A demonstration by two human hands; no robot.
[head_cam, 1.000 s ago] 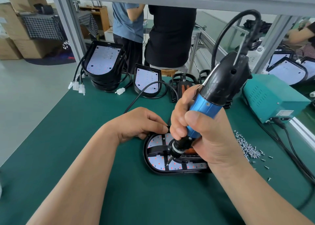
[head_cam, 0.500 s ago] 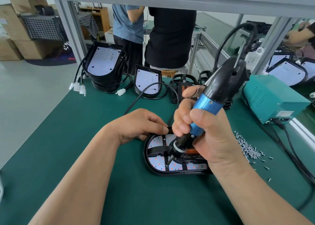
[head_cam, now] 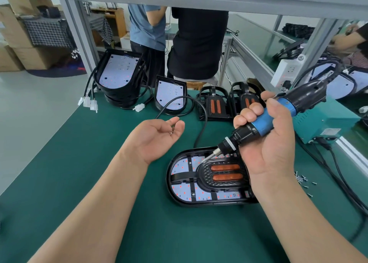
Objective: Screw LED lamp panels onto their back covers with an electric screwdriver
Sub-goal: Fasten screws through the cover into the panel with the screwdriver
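Nearest to me, towards the near edge of the tabletop (head_cam: 83, 163) and right of its centre, one LED panel (head_cam: 180, 191) lay seated face up inside its back cover (head_cam: 169, 183). A ribbed black insert (head_cam: 223, 183) with two orange strips sat over the panel's middle.

My right hand (head_cam: 266, 143) was wrapped firmly round the blue sleeve of the electric screwdriver (head_cam: 262, 122). The tool was tilted, its bit (head_cam: 207, 159) pointing down at the panel's far side. Whether the tip touched the panel I could not tell.

My left hand (head_cam: 157, 135) hovered palm up, just left of the unit and clear of it. The fingers were relaxed and open, with what looked like a small screw (head_cam: 171, 131) lying loose on them.

Loose screws (head_cam: 302, 180) lay scattered near the right edge.

Finding: the unit appeared part-fastened. Dark dots at two panel holes might have been seated screws, but they were too small to confirm. With a screw in my palm and the driver raised, I judged at least one fixing outstanding on this unit.

Along the far edge, towards the left corner, stood a stack of assembled lamps (head_cam: 119, 77) with white connectors (head_cam: 87, 103) hanging off the side. A single lamp (head_cam: 171, 95) stood beside it. Two more black inserts (head_cam: 215, 103) waited at the far middle, which suggested further units to come. A teal power box (head_cam: 326, 123) sat at the right edge. Beyond the bench stood two people, backs turned.
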